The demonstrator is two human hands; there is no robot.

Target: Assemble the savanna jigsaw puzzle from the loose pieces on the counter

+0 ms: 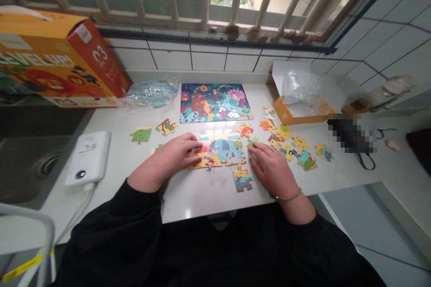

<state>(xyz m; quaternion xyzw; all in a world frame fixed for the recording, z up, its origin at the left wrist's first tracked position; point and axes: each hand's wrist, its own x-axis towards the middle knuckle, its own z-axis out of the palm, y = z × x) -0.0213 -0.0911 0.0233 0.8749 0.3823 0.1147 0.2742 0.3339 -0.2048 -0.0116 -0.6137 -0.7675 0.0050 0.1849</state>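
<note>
Fingers (192, 142) of the left hand (164, 161) lie flat and close together on the left side of a partly joined cardboard jigsaw (220, 153), resting there, not clamped on anything. Fingers (256, 156) of the right hand (273, 171) sit together at the jigsaw's right edge, tips beside a small yellow-green puzzle piece (252, 142); cannot tell if they pinch it. The jigsaw lies mid-table between the hands, a blue elephant showing. Just below it, near the right hand, sits a small yellow-and-grey pair of pieces (243, 179). Loose multicoloured puzzle pieces (286, 141) spread to the right, and a green tree-shaped piece (141, 134) lies off to the left. A colourful jungle picture board (215, 103) lies beyond, on the white table (202, 202).

Risks: pressure or a sideways slide from either hand could shift the jigsaw and open its seams. A wrist could nudge the yellow-and-grey pair toward the table's front edge. The metal bracelet (288, 196) could snag a piece. Anything pushed far left could drop into the steel sink (30, 166).
</note>
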